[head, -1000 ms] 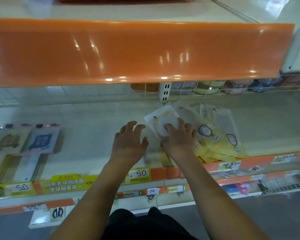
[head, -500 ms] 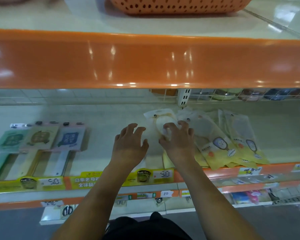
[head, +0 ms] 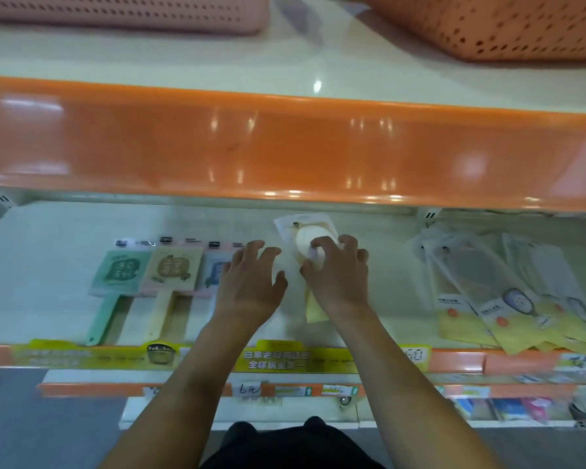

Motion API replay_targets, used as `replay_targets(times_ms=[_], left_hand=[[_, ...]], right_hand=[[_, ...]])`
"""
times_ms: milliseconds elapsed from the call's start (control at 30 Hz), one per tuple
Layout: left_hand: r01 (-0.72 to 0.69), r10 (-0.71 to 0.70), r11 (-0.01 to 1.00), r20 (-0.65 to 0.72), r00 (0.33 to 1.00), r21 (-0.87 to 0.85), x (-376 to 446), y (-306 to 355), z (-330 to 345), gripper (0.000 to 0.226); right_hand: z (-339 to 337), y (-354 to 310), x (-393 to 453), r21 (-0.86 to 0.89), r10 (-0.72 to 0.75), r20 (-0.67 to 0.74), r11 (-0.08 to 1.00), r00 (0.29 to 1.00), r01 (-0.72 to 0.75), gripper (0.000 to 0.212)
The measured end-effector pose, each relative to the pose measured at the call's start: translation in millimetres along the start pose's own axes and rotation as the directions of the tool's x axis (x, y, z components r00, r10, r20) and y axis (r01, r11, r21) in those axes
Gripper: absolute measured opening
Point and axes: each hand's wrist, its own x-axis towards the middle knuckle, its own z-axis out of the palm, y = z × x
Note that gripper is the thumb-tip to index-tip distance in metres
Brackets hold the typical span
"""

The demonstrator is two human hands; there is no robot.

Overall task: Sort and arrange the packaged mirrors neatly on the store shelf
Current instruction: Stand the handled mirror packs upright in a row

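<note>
Fingers point(head: 322, 247) of right hand point(head: 339, 279) curl over packaged mirror point(head: 307, 238) on shelf point(head: 65, 231)

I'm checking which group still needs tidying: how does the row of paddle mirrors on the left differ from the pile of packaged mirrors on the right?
The row of paddle mirrors lies side by side, handles toward the shelf edge; the pile of packaged mirrors is fanned and overlapping. The row shows green, cream and blue cards; the pile has yellow-bottomed clear bags. Both lie flat on the same shelf.

Upper left: pink perforated basket point(head: 122, 11) on top shelf.
Upper right: orange perforated basket point(head: 494, 25), same shelf.
Lower centre: yellow price labels point(head: 278, 360) along shelf edge, blurred.
</note>
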Motion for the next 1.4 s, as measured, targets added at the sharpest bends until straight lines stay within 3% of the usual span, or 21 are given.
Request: replay_targets(times_ms=[400,833,1300,1400], left_hand=[[-0.053,0.054,0.998,0.016,0.998,-0.028,1,-68,-21,0.044],[-0.111,0.111,0.993,0.022,0.994,-0.031,-1,-91,-19,0.041],[-0.116,0.116,0.993,-0.004,0.993,-0.024,-6,-83,-16,0.039],[-0.134,0.134,0.991,-0.002,0.991,-0.018,-6,-74,-16,0.042]], right_hand=[[54,-48,-12,-0.065,0.117,0.016,0.991,0.993,-0.115,0.041],[75,-56,-21,-0.173,0.15,-0.034,0.973,0.988,-0.153,0.038],[72,-49,-26,-0.18,0.12,0.083,0.978,0.989,-0.103,0.049],[60,-41,-23,-0.093,0.1,0.142,0.992,0.985,-0.087,0.051]])
